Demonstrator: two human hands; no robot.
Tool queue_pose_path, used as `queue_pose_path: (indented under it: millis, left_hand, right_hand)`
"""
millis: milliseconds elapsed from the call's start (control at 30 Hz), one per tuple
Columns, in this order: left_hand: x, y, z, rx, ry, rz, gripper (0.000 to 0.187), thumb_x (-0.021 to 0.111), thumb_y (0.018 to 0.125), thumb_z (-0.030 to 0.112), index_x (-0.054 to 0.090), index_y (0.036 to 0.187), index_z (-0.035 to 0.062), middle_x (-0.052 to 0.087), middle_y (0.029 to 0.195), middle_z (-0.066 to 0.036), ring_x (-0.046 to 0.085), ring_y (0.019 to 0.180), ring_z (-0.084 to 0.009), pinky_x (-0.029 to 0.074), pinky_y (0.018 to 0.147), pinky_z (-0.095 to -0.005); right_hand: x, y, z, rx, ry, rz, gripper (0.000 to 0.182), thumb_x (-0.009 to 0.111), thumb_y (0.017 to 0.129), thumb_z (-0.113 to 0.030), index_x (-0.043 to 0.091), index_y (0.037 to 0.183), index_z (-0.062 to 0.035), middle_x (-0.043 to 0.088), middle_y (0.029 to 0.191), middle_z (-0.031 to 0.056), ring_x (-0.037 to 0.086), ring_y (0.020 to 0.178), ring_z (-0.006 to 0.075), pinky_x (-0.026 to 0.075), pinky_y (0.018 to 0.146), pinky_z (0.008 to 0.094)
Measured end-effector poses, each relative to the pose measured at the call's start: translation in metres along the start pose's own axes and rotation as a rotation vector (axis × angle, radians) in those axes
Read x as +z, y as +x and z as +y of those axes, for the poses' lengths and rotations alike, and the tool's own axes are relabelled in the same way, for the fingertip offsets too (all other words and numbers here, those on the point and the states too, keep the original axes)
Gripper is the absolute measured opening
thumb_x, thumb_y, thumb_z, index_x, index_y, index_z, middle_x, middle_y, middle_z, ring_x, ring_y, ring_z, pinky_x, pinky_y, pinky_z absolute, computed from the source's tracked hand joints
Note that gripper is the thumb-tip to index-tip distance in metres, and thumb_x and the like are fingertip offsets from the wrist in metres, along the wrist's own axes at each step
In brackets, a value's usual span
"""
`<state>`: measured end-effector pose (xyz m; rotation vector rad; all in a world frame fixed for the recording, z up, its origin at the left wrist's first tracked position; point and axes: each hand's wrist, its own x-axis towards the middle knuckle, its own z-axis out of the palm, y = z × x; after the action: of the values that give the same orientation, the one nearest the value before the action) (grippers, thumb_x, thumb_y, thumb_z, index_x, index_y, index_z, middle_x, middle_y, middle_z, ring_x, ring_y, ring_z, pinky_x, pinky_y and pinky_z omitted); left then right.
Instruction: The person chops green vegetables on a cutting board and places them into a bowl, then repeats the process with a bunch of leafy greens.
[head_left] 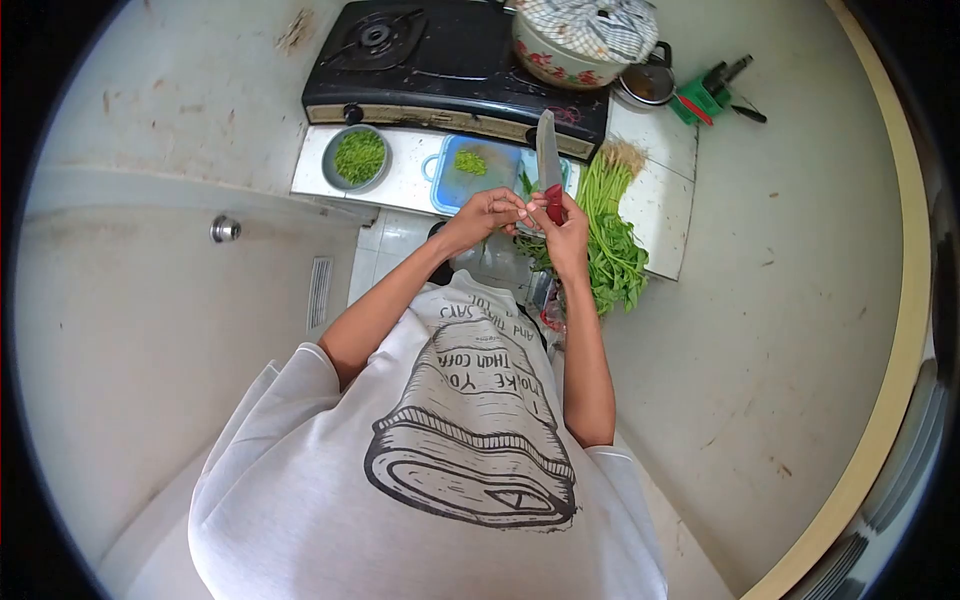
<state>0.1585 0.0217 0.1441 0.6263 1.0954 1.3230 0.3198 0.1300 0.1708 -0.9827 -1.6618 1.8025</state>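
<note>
My right hand [565,232] is wrapped round the red handle of a knife [547,150], its blade pointing up and away from me. Close beside it, fingertips nearly touching, my left hand [490,213] has its fingers pinched together; what they hold is too small to name. Both hands are over the near edge of a blue cutting board [465,188], which bears a small pile of chopped greens [470,162]. A large bunch of leafy greens [612,240] lies right of my right hand. A grey bowl of chopped greens [358,157] stands left of the board.
Behind the board is a black gas stove [450,60] with a floral pot [570,68] under a checked cloth. A small pan [648,85] and a green knife holder [703,98] stand to the right. The white counter [655,215] ends just beyond my body.
</note>
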Motion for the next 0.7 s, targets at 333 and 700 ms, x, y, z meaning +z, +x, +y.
queue_pose_path:
  millis: [333, 700]
  left_hand:
    - [-0.042, -0.032, 0.006, -0.083, -0.086, 0.139, 0.01, 0.069, 0.103, 0.018, 0.07, 0.107, 0.0088, 0.076, 0.105, -0.005, 0.062, 0.088, -0.0074, 0.05, 0.082, -0.026]
    - [-0.115, 0.013, 0.056, -0.219, -0.014, -0.058, 0.022, 0.055, 0.108, 0.017, 0.071, 0.114, 0.0016, 0.074, 0.11, -0.009, 0.066, 0.088, -0.0112, 0.055, 0.085, -0.0272]
  right_hand:
    - [0.035, 0.029, 0.0, 0.042, -0.102, -0.245, 0.026, 0.08, 0.092, -0.014, 0.071, 0.112, 0.0005, 0.074, 0.098, 0.0039, 0.068, 0.089, 0.0109, 0.053, 0.082, 0.0275]
    - [0.071, 0.074, -0.017, 0.104, -0.171, -0.123, 0.017, 0.079, 0.094, -0.011, 0.07, 0.105, -0.0009, 0.071, 0.089, 0.0014, 0.062, 0.079, 0.0081, 0.049, 0.075, 0.0253]
